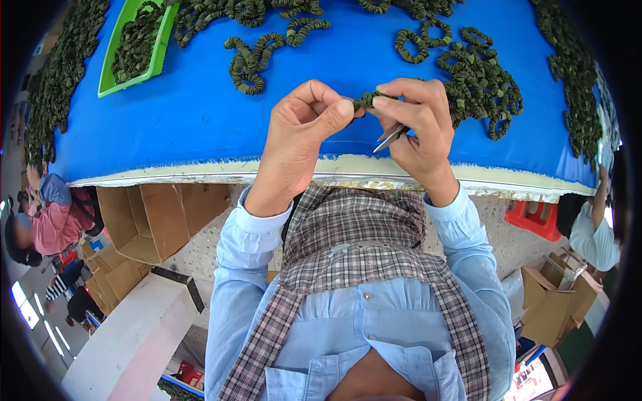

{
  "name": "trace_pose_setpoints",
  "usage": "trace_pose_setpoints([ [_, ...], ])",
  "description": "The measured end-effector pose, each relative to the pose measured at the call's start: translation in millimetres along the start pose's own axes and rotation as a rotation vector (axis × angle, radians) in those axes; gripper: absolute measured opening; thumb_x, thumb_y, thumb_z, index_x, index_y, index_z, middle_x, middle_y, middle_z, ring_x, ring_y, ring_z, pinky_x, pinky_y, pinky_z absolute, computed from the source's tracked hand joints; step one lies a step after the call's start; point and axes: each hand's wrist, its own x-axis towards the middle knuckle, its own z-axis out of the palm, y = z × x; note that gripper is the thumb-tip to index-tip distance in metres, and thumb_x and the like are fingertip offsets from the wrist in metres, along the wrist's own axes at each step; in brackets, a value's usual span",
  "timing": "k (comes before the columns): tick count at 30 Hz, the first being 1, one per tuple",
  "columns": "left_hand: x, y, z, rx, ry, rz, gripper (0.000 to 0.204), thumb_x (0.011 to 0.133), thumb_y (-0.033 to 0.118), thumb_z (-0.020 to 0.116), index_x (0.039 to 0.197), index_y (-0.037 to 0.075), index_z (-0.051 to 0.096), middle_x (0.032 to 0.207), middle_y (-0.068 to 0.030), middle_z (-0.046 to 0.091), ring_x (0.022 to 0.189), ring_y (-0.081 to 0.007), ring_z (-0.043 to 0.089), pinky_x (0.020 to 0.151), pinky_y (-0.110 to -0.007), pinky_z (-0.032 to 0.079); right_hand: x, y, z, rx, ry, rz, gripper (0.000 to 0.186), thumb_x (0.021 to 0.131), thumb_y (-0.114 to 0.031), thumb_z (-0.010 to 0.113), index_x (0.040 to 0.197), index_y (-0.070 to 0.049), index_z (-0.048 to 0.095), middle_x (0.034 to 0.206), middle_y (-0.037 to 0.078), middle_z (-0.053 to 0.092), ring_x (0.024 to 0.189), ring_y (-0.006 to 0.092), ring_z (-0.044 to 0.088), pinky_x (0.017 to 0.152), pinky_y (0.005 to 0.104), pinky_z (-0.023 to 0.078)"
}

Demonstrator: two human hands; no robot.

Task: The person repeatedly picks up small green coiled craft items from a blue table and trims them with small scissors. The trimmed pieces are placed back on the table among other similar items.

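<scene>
A dark green scrunchie (366, 101) is stretched between my two hands, above the near part of the blue-covered table (200, 127). Its left end is pinched between the thumb and forefinger of my left hand (294, 134). My right hand (424, 123) grips the other end with its fingertips. That same hand also keeps a small pair of scissors (391, 138) in its palm, blades pointing down and to the left; their handles are hidden by the fingers. Just right of my right hand lies a heap of similar scrunchies (478, 87).
A green tray (160, 50) of scrunchies stands at the far left. More loose scrunchies (251, 60) lie beyond my hands, with large piles at both table sides. Cardboard boxes (157, 217) and a red stool (535, 217) are below the table edge. Other people sit at left and right.
</scene>
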Motion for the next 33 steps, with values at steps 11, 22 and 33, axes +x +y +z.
trace_pose_setpoints([
  [11, -4, -6, 10, 0.097, 0.256, 0.239, 0.020, 0.082, 0.000, 0.079, 0.089, 0.003, 0.061, 0.099, -0.0105, 0.068, 0.085, -0.0106, 0.063, 0.074, -0.023, 0.053, 3, -25, -2, 0.121, -0.080, 0.339, 0.036, 0.073, -0.002, 0.080, 0.108, -0.005, 0.070, 0.101, 0.010, 0.064, 0.084, 0.0210, 0.061, 0.064, 0.0297, 0.052],
  [22, -2, -15, 19, 0.520, 0.473, 0.537, 0.022, 0.075, -0.002, 0.081, 0.080, 0.006, 0.061, 0.093, -0.0073, 0.070, 0.086, -0.0145, 0.064, 0.076, -0.029, 0.051, -3, -33, 1, 0.039, -0.010, 0.369, 0.024, 0.077, -0.003, 0.080, 0.099, -0.001, 0.073, 0.086, 0.009, 0.066, 0.070, 0.0203, 0.060, 0.058, 0.0310, 0.047],
  [33, 4, -24, 16, 0.797, 0.508, 0.749, 0.026, 0.071, 0.004, 0.083, 0.079, 0.014, 0.061, 0.090, 0.0024, 0.071, 0.095, -0.0179, 0.057, 0.091, -0.034, 0.036, 0, -44, 3, 0.110, -0.018, 0.558, 0.019, 0.081, -0.001, 0.078, 0.099, 0.000, 0.072, 0.090, 0.010, 0.069, 0.074, 0.0164, 0.064, 0.061, 0.0275, 0.050],
])
